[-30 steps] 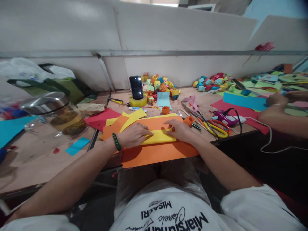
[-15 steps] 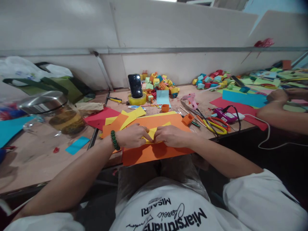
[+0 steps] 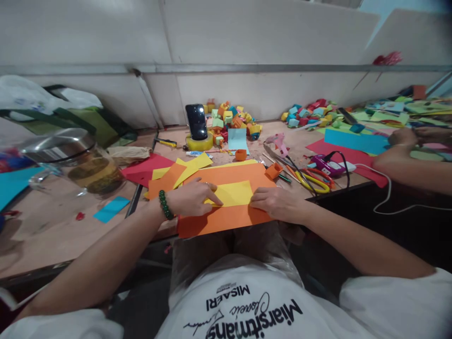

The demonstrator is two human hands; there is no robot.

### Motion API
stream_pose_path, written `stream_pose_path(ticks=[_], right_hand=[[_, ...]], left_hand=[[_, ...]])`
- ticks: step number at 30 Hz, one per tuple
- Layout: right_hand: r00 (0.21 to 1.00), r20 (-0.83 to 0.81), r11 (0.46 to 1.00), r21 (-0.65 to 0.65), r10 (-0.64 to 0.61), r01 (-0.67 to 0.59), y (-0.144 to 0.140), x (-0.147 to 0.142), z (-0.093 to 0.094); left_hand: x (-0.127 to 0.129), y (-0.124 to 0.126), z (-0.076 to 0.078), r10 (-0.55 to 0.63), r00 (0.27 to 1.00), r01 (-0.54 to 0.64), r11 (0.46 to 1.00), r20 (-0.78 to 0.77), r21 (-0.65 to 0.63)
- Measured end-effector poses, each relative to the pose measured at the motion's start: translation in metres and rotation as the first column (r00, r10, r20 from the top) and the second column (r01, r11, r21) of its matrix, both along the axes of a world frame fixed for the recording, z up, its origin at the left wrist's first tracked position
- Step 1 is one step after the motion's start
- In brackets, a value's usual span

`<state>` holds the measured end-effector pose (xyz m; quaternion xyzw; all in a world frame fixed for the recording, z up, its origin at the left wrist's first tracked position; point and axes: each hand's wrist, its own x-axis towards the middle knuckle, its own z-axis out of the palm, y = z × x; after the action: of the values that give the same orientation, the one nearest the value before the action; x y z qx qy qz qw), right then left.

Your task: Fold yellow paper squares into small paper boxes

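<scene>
Craft workshop: paper cubes [image 3: 229, 120], scissors [image 3: 312, 181].

Pale grey wall panels [image 3: 264, 33] behind, crossed by a metal rail [image 3: 282, 68]. Wooden table [image 3: 52, 230] below, its far edge against the wall. Dark floor [image 3: 406, 226] beneath on the right. Soft, even light throughout.

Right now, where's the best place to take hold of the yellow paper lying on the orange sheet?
Probably the far right corner of the yellow paper, coming from the far side: it lies flat on the orange sheet, with the left hand and right hand pressing its near corners.
</scene>
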<state>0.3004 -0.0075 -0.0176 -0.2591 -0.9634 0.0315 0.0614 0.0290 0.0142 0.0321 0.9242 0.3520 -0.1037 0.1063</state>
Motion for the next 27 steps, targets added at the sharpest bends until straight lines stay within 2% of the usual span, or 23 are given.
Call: stream_pose_path(ticks=[4, 7, 10, 13, 16, 19, 23, 27], right_hand=[[0.999, 0.007, 0.999, 0.003, -0.032, 0.032, -0.003, 0.001, 0.001], [0.998, 0.026, 0.998, 0.028, -0.057, 0.056, 0.000, -0.003, -0.001], [0.996, 0.060, 0.998, 0.029, -0.065, 0.064, 0.001, -0.003, 0.000], [0.991, 0.091, 0.995, 0.034, -0.095, 0.092, -0.001, -0.008, 0.007], [0.973, 0.170, 0.987, 0.069, -0.154, 0.144, -0.005, -0.026, 0.019], [0.976, 0.202, 0.993, 0.099, -0.086, 0.067, -0.005, -0.052, 0.024], [0.973, 0.220, 0.987, 0.135, 0.061, -0.092, 0.003, -0.067, 0.007], [0.984, 0.171, 0.979, 0.184, 0.057, -0.089, 0.006, -0.041, -0.013]], left_hand=[[0.011, -0.020, -0.013, -0.062, 0.995, 0.048, 0.984, 0.073, 0.171], [0.021, -0.044, -0.024, -0.031, 0.995, 0.000, 0.947, 0.092, 0.323], [0.015, -0.063, -0.030, 0.013, 0.990, -0.069, 0.914, 0.141, 0.399], [-0.002, -0.072, -0.037, 0.056, 0.978, -0.137, 0.902, 0.202, 0.409], [-0.013, -0.073, -0.045, 0.080, 0.973, -0.168, 0.889, 0.218, 0.425], [-0.011, -0.072, -0.048, 0.087, 0.975, -0.171, 0.882, 0.206, 0.438], [-0.005, -0.074, -0.046, 0.101, 0.974, -0.179, 0.889, 0.202, 0.420], [-0.008, -0.076, -0.048, 0.115, 0.962, -0.212, 0.887, 0.248, 0.410]])
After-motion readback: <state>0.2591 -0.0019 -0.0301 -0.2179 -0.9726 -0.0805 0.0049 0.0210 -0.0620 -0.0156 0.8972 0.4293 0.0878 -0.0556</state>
